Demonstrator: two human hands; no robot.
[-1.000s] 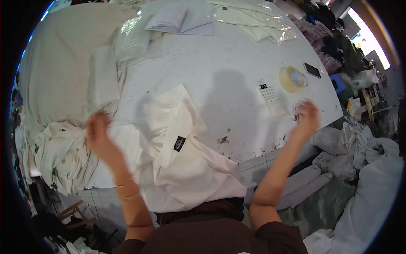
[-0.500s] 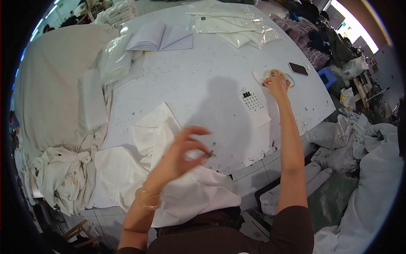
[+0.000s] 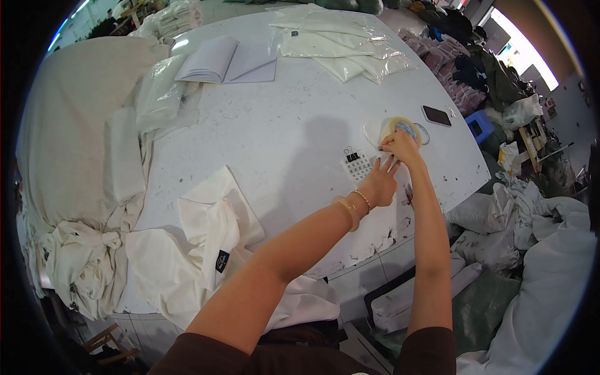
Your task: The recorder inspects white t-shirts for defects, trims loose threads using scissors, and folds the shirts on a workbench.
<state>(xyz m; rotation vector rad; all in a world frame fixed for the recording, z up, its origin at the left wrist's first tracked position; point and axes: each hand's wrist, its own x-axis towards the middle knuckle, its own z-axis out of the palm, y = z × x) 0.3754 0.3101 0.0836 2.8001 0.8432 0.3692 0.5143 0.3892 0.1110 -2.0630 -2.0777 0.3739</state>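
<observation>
My right hand [image 3: 403, 149] is closed at the near edge of a roll of clear tape [image 3: 407, 125], thumb and fingers bent together. Its fingertips point left, beside a pale curved strip [image 3: 370, 132]. Just below it, my left hand [image 3: 380, 182] reaches in with fingers stretched out, tips close to the right hand. A white card with rows of dark marks [image 3: 359, 167], topped by a black binder clip [image 3: 352, 154], lies partly behind the left hand. White cloth [image 3: 206, 219] with a black label [image 3: 222, 261] lies rumpled on the left, under my left forearm.
Beyond the tape, a phone [image 3: 437, 116] lies near the table's right edge. Bagged white cloth [image 3: 344, 44] and an open notebook [image 3: 209, 59] are at the far side. A large beige cloth heap [image 3: 75, 125] stands left; sacks [image 3: 481, 212] crowd the floor at right.
My left hand has swung right from above the white cloth to beside my right hand. The cloth's black label has come into view. The tape roll shows more around my right hand.
</observation>
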